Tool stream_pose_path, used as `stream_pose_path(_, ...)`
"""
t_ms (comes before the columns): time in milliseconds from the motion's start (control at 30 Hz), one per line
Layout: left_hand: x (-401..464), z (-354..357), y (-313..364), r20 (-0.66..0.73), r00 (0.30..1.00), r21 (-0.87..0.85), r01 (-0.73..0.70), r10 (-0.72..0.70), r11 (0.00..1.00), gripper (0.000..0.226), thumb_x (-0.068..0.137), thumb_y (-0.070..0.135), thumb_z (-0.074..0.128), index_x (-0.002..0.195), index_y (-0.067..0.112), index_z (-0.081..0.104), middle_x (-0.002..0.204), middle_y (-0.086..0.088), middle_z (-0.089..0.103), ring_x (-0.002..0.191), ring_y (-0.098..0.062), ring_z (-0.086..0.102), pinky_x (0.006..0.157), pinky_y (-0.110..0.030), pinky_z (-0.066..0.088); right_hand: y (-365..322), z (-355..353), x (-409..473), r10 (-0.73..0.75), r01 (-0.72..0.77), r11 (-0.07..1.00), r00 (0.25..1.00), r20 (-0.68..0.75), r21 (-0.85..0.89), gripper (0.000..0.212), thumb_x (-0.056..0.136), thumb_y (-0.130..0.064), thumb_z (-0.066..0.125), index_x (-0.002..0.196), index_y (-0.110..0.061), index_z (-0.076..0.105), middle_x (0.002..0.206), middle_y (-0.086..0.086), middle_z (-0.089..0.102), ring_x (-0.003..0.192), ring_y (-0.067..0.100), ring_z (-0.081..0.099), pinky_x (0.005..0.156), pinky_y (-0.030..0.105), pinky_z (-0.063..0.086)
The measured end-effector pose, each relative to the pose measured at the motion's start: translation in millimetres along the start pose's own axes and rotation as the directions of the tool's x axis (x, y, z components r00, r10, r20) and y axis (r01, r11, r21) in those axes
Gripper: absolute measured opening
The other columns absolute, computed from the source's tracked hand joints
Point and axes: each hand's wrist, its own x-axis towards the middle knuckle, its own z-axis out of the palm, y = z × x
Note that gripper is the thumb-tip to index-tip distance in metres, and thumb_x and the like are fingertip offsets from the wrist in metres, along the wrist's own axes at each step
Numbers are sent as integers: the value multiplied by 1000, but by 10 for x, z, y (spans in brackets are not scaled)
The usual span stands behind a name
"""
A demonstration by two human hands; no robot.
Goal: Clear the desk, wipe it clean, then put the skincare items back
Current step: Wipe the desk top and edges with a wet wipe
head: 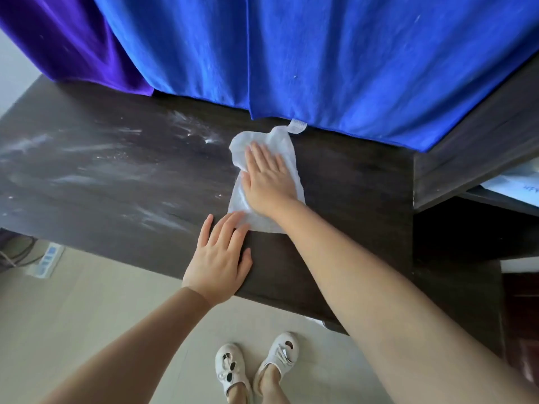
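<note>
1. Here, the white wipe point(267, 182) lies flat on the dark wooden desk point(344, 182), toward its right half, just in front of the hanging blue towel point(335, 59).
2. I see the right hand point(267, 177) stretched forward from a long, nearly straight arm, palm down on the wipe, fingers straight and together, pressing it to the desk rather than gripping it.
3. The left hand point(220, 255) lies flat at the desk's near edge, fingers spread and relaxed; its fingertips touch the wipe's near corner, and it grasps nothing.
4. Writing: a small white tag point(297, 125) hangs from the towel's hem, too small for me to read; blue marks on a sheet at the far right are illegible.
5. White powdery streaks point(96, 167) cover the desk's left half.
6. A purple cloth point(73, 42) hangs left of the towel.
7. Below, white shoes point(256, 365) stand on pale floor; a power strip point(46, 259) lies at left.
</note>
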Motion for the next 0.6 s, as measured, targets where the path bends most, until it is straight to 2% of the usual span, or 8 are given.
stream_pose_path(100, -1, -8, -7, 6, 1000, 8, 11, -11, 1000, 39, 88, 26, 36, 120, 6, 45, 129, -15, 52, 122, -26, 40, 109, -50, 21, 432, -86, -72, -86, 87, 996, 996, 17, -31, 52, 99, -31, 17, 148, -15, 5, 159, 0, 2, 146, 16, 1, 119, 37, 1)
stream_pose_path(200, 0, -10, -13, 24, 1000, 35, 12, -12, 999, 39, 88, 28, 36, 118, 6, 51, 127, -14, 54, 122, -27, 42, 108, -50, 21, 1227, -225, -260, 224, -224, 975, 971, -88, 7, 51, 99, -27, 21, 147, -10, 12, 158, 8, 10, 145, 23, 10, 118, 43, 8)
stream_pose_path(267, 0, -13, -10, 29, 999, 35, 13, -14, 999, 40, 88, 29, 37, 117, 7, 52, 127, -14, 54, 122, -27, 44, 108, -50, 22, 1650, -320, -484, 458, -456, 888, 875, -157, 50, 52, 99, -27, 23, 146, -5, 15, 157, 11, 12, 143, 28, 16, 117, 43, 13)
stream_pose_path(333, -1, -13, -7, 22, 1000, 25, 14, -15, 1000, 42, 89, 29, 37, 122, 8, 48, 130, -14, 52, 124, -27, 42, 108, -50, 22, 1732, -355, -585, 598, -594, 801, 783, -172, 80, 53, 99, -27, 22, 146, -1, 14, 157, 13, 10, 143, 30, 16, 117, 42, 12)
stream_pose_path(400, -6, -21, -9, 6, 1000, 16, 8, -8, 1000, 45, 89, 30, 37, 129, 9, 41, 135, -15, 48, 127, -27, 38, 108, -51, 23, 1464, -332, -468, 647, -641, 762, 749, -145, 89, 55, 99, -28, 19, 145, 0, 9, 158, 14, 5, 145, 28, 9, 118, 42, 8)
stream_pose_path(467, -12, -40, -14, -20, 1000, -2, -5, 5, 1000, 48, 89, 29, 38, 133, 9, 35, 137, -15, 46, 129, -27, 35, 108, -53, 24, 1001, -234, -235, 534, -532, 846, 839, -103, 45, 55, 99, -29, 17, 146, -3, 5, 158, 11, 1, 146, 25, 4, 119, 42, 3)
stream_pose_path(533, -17, -47, -23, -67, 998, -34, -17, 15, 999, 50, 88, 27, 39, 134, 8, 33, 137, -17, 45, 130, -27, 33, 107, -54, 23, 402, -70, -17, 294, -294, 956, 955, -26, 0, 55, 99, -30, 15, 147, -7, 0, 158, 8, -4, 146, 21, -2, 119, 40, -1)
stream_pose_path(600, -20, -58, -45, -127, 992, -125, 3, -19, 992, 50, 87, 24, 39, 134, 9, 31, 139, -16, 41, 131, -26, 31, 109, -54, 19, -188, 81, 110, 57, -57, 996, 998, -8, -63, 55, 99, -32, 15, 147, -11, -2, 158, 5, -6, 146, 17, -5, 119, 39, -3)
